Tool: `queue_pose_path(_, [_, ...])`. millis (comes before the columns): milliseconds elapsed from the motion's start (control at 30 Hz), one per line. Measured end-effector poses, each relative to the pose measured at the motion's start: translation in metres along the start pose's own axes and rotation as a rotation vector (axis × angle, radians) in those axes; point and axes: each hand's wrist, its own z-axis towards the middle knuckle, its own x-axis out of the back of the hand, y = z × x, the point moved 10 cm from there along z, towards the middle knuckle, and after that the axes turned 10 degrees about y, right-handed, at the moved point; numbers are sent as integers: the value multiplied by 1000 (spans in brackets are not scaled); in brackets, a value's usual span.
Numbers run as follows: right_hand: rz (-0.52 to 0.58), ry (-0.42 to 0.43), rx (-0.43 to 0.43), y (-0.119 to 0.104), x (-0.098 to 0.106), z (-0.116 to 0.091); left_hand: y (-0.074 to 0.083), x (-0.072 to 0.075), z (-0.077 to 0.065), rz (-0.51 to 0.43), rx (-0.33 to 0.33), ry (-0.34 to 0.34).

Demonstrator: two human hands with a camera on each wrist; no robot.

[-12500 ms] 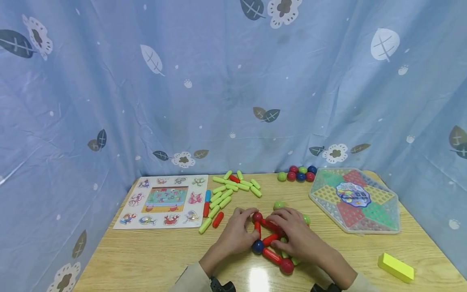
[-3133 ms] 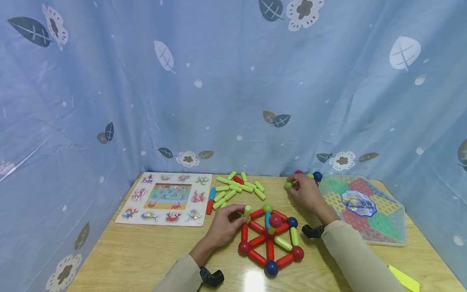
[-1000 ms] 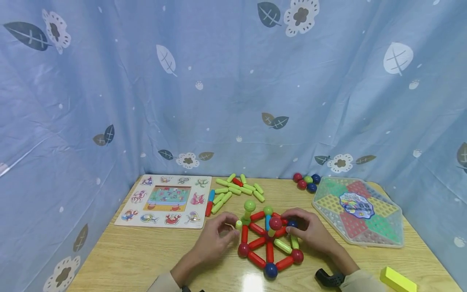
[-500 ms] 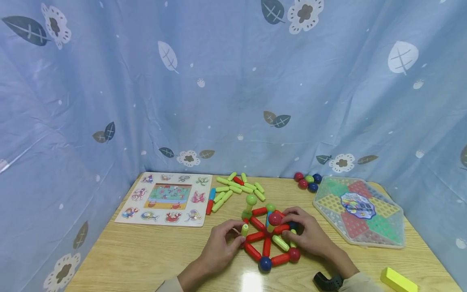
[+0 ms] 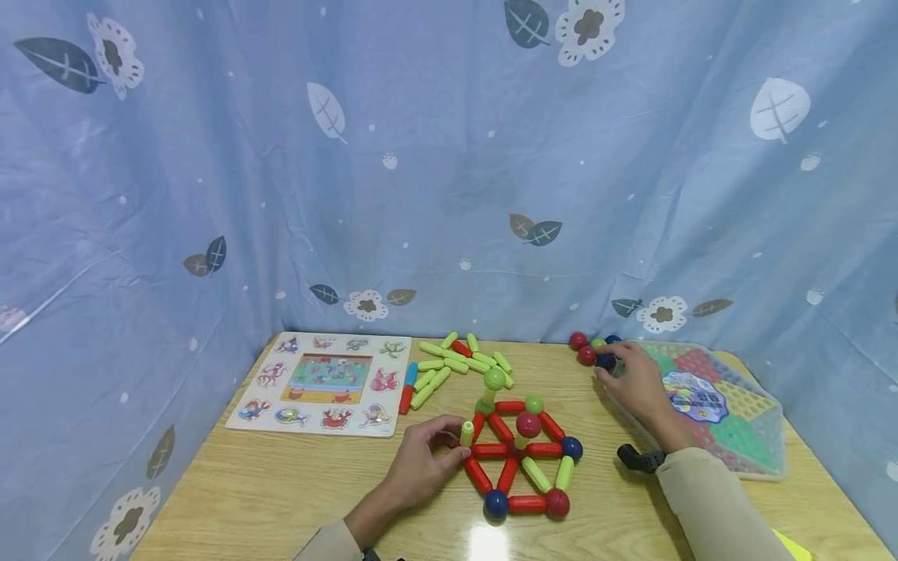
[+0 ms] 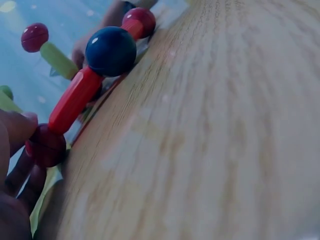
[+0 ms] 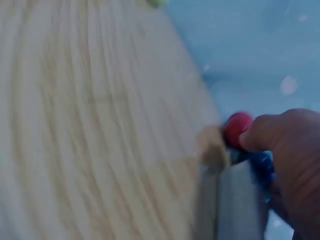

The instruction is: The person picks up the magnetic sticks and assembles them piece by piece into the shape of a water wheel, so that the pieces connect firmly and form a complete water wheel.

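In the head view, my left hand pinches an upright green magnetic rod at the left corner of a flat wheel of red rods and balls. A finger touches the red ball under it in the left wrist view. From the wheel's centre rises a green rod topped by a red ball; another upright rod carries a green ball. At the back right, my right hand has thumb and forefinger around a dark blue ball, beside a red ball.
Loose green rods lie behind the wheel. A sea-animal puzzle board lies left. The clear board-game case sits under the right forearm. A yellow block shows at the front right, partly covered by the sleeve.
My right hand has left the wheel and moved back right to the loose balls. The wheel has turned slightly clockwise. Earlier, the left upright rod got its green ball; the left hand stays there.
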Motion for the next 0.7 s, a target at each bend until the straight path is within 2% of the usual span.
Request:
queue_pose_path(100, [-48, -44, 10, 6, -7, 5, -1, 1, -1, -18, -5, 11])
queue_pose_path(167, [-50, -43, 0, 6, -8, 6, -1, 1, -2, -22, -12, 21])
queue_pose_path(233, [-23, -20, -34, -1, -4, 7, -2, 1, -2, -27, -9, 23])
queue_pose_path(300, [73, -3, -82, -16, 3, 5, -2, 1, -3, -26, -4, 23])
queue_pose_path(400, [348, -21, -117, -58, 14, 2, -2, 1, -4, -27, -4, 22])
queue_pose_path(467, [566, -82, -103, -94, 18, -2, -2, 1, -3, -22, -6, 26])
queue_pose_path(533, [734, -181, -51, -132, 19, -8, 0, 2, -3, -17, -19, 31])
queue_pose_path(600, [815, -288, -7, -165, 15, -16, 0, 3, -3, -15, -22, 34])
queue_pose_path(700, [789, -412, 85, -205, 6, -29, 1, 2, -4, -17, -25, 30])
